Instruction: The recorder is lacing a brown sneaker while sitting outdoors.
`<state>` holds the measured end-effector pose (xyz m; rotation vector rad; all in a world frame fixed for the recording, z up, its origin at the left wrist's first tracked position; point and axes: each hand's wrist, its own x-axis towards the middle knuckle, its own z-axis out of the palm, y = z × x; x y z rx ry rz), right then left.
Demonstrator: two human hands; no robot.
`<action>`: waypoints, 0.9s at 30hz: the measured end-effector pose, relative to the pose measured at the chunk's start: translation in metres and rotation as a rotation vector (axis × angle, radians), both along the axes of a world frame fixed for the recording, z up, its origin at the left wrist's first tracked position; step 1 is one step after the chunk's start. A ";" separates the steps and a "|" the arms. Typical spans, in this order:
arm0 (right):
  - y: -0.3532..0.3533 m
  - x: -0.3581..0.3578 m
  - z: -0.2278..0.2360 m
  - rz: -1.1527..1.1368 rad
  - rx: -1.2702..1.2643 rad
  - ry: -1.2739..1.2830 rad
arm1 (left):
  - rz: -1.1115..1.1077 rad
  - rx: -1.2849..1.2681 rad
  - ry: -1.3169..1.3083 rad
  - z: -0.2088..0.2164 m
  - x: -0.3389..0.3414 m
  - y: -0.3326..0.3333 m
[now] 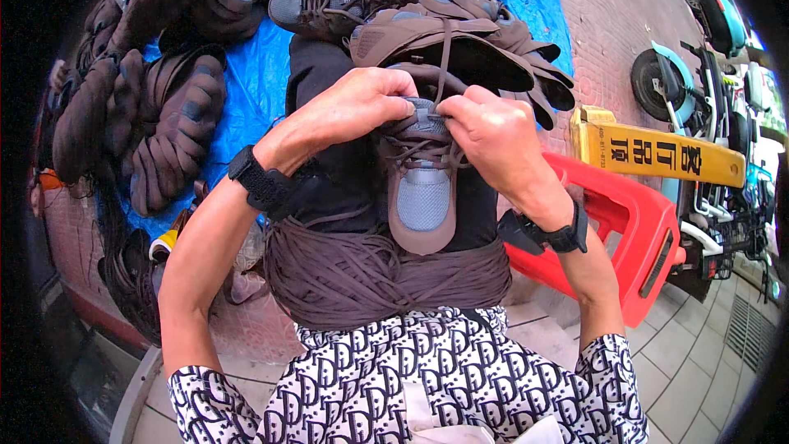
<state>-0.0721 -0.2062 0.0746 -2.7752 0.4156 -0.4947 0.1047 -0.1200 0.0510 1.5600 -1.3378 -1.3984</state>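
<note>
A brown shoe (423, 201) with a grey-blue mesh toe rests on my lap, its toe pointing toward me. Brown lace (415, 150) criss-crosses its front, and one strand rises from the top eyelets. My left hand (366, 103) pinches the shoe's upper edge beside the tongue, at the left. At the right of the tongue, thumb and fingertips of my right hand (496, 136) are closed on the lace. A thick bundle of loose brown laces (353, 275) lies across my lap below the shoe.
Several similar brown shoes (444, 39) are heaped just beyond my hands. Bunches of stacked shoes (177, 127) lie at the left on a blue tarp (249, 74). A red plastic stool (649, 279) and a yellow board (657, 148) are at the right, with parked scooters (662, 86) behind.
</note>
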 end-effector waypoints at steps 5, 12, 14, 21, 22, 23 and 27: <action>0.002 0.001 -0.002 -0.010 -0.058 0.033 | -0.002 -0.024 -0.011 0.000 0.001 0.001; 0.004 0.007 0.000 0.017 -0.142 0.090 | -0.020 -0.098 -0.011 -0.004 0.001 0.003; 0.002 0.008 0.001 0.069 -0.148 0.100 | -0.038 -0.102 -0.025 -0.004 0.002 0.003; -0.004 0.008 -0.005 0.083 0.028 -0.031 | -0.054 -0.100 0.031 -0.003 0.003 0.003; -0.004 0.008 -0.006 0.071 0.053 -0.060 | -0.051 -0.061 0.043 -0.003 0.002 0.004; -0.003 0.009 -0.008 0.074 0.054 -0.046 | -0.069 -0.064 0.046 -0.004 0.001 0.004; -0.002 0.012 -0.014 0.116 0.102 -0.188 | -0.006 -0.071 -0.007 -0.006 -0.001 0.004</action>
